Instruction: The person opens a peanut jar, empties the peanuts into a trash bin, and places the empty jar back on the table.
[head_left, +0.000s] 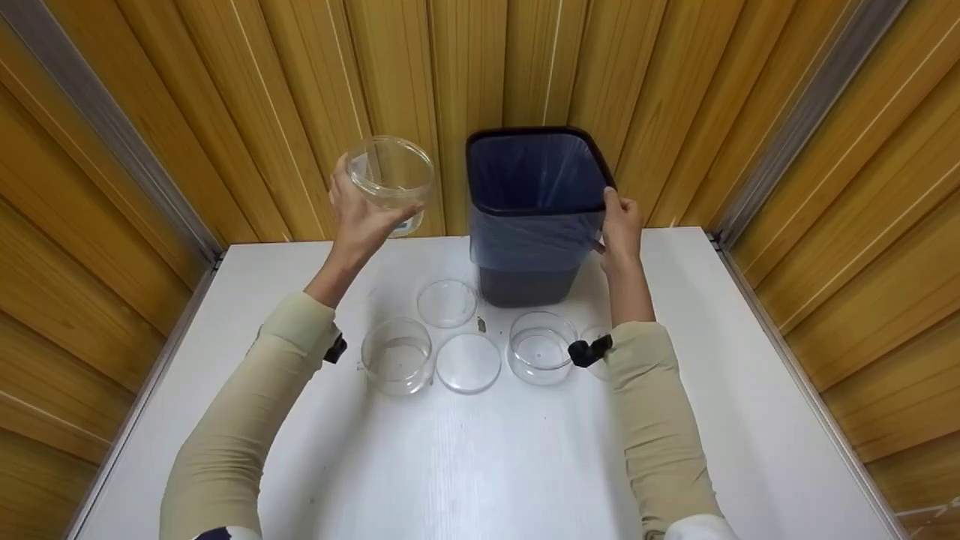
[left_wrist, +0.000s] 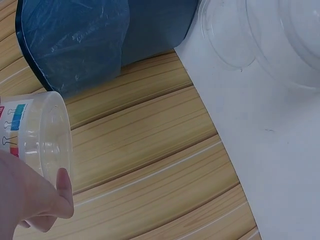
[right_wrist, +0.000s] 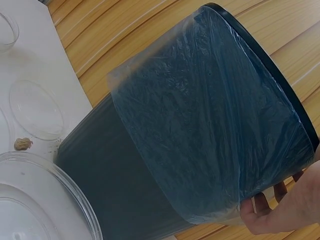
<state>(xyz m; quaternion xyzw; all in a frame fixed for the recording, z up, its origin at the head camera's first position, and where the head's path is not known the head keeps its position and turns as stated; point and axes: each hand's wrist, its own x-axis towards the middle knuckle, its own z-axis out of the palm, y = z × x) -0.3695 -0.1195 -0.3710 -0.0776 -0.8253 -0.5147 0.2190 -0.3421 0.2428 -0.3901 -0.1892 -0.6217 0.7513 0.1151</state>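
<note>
My left hand (head_left: 365, 214) grips a clear round plastic tub (head_left: 391, 171), raised and tilted left of the bin. A label with pictures of binder clips shows on the tub's side in the left wrist view. My right hand (head_left: 622, 225) holds the rim of a dark trash bin (head_left: 525, 289) at its right side, thumb on top. A thin translucent bag (right_wrist: 200, 120) lines the bin and hangs folded over its outside. The bin stands at the table's back edge, and no contents are visible in it.
On the white table (head_left: 465, 465) stand a clear round container (head_left: 397, 375) at left and another container (head_left: 541, 367) at right. Between them lie clear round lids (head_left: 469, 364) and a small brownish scrap (head_left: 481, 325). Wood-patterned walls (head_left: 300, 112) surround the table.
</note>
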